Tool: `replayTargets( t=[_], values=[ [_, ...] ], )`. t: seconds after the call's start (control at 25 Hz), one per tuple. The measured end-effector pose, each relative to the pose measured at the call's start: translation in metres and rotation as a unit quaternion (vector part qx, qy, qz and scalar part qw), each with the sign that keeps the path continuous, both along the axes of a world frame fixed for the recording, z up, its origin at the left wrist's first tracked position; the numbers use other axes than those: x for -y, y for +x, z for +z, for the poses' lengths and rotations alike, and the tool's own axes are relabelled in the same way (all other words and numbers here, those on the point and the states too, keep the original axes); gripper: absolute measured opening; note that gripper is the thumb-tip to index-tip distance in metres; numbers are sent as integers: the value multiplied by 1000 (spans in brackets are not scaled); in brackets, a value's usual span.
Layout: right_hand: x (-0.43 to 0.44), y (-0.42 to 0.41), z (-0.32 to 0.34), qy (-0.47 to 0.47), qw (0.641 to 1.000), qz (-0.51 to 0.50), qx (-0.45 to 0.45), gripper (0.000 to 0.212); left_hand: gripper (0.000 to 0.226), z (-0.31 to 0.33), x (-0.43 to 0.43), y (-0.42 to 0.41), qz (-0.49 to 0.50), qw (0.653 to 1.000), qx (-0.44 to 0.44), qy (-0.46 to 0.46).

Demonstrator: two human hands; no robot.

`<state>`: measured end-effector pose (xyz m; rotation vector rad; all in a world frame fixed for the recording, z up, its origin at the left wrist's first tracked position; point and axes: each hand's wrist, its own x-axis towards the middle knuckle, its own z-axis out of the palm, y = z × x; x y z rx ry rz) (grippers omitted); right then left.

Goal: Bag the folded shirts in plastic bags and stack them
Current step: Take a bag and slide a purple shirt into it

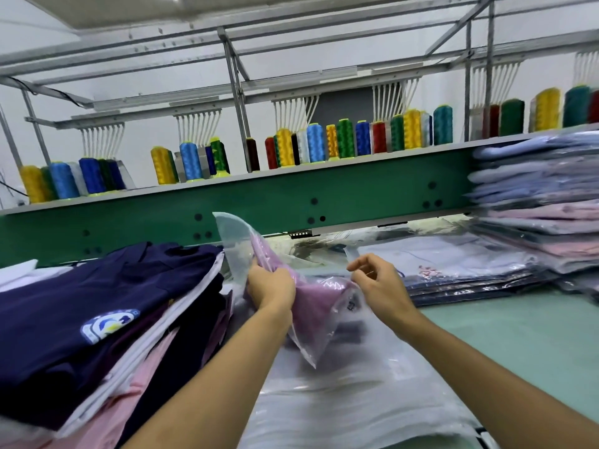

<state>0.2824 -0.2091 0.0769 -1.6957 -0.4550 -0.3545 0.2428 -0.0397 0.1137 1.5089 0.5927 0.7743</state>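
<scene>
Head view: unbagged pile point(97, 303) left of the left hand point(270, 286), bagged stack point(534, 202) beyond the right hand point(377, 281), and between them the plastic bag point(233, 244) with the pink shirt point(312, 303) inside, the left gripping both, the right pinching the mouth edge; pull that edge taut so the shirt seats flat.
</scene>
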Motion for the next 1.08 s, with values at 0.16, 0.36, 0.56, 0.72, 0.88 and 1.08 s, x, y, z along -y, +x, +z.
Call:
replayTargets(
  t=[0.16, 0.36, 0.56, 0.72, 0.88, 1.08],
  values=[
    [-4, 21, 6, -48, 997, -31, -60, 8, 27, 37, -4, 6, -47, 995, 26, 80],
    [-6, 57, 15, -119, 962, 115, -217, 35, 31, 89, -13, 17, -134, 982, 61, 115],
    [-13, 89, 19, -134, 933, 169, -287, 74, 36, 141, -18, 27, -172, 974, 96, 108],
    [-15, 102, 27, -25, 905, 244, -347, 72, 33, 159, -21, 38, -197, 968, 111, 112],
    [9, 131, 40, 40, 974, 64, -212, 19, 45, 153, -25, 61, -209, 964, 113, 118],
    [89, 178, 35, -71, 984, -95, -133, 34, 81, 114, -12, 117, -225, 960, 63, 155]
  ],
)
